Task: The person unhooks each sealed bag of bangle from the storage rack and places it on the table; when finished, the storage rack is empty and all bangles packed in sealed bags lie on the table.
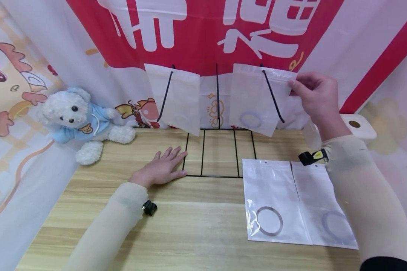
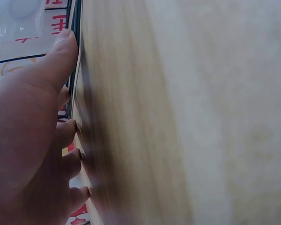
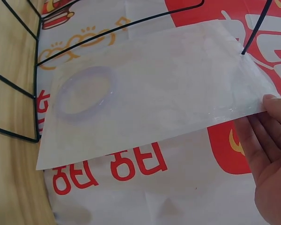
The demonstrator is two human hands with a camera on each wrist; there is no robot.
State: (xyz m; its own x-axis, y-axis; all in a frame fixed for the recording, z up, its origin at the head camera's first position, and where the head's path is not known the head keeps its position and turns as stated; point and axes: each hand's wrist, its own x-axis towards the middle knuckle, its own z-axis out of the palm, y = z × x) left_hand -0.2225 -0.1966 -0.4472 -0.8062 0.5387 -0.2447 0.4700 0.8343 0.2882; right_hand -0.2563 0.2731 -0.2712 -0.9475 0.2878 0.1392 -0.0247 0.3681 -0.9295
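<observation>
My right hand point(image 1: 317, 94) pinches the upper right corner of a white zip bag point(image 1: 244, 98) between thumb and fingers. In the right wrist view a pale ring point(image 3: 86, 91) shows through that bag, and a black rod of the rack passes through the hole near its top. My left hand point(image 1: 161, 167) lies flat on the table with fingers spread, touching the left side of the black wire rack's base point(image 1: 220, 176). A second white bag point(image 1: 183, 98) hangs on the rack's left rod point(image 1: 165, 96). Between the two bags stands a middle rod point(image 1: 218, 94).
Two more white zip bags lie side by side at the right, the nearer-left bag point(image 1: 274, 184) and the other bag point(image 1: 315, 188), each with a ring. A white teddy bear point(image 1: 78, 120) sits at the left. A white box point(image 1: 359, 126) stands behind my right arm.
</observation>
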